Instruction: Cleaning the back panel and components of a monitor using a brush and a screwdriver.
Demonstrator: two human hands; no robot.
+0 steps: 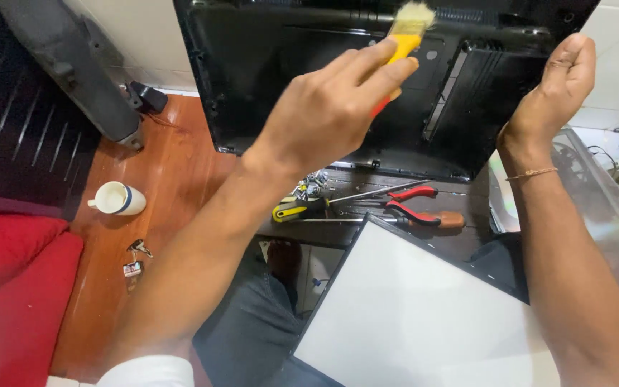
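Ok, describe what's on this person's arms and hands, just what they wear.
Both forearms are bare. The left arm has a white sleeve pushed up near the elbow, showing at the bottom edge of the view. The right arm shows no sleeve in the frame; a thin orange-brown thread bracelet circles its wrist. Neither the left hand nor the right hand wears gloves, and no rings or watch are visible.
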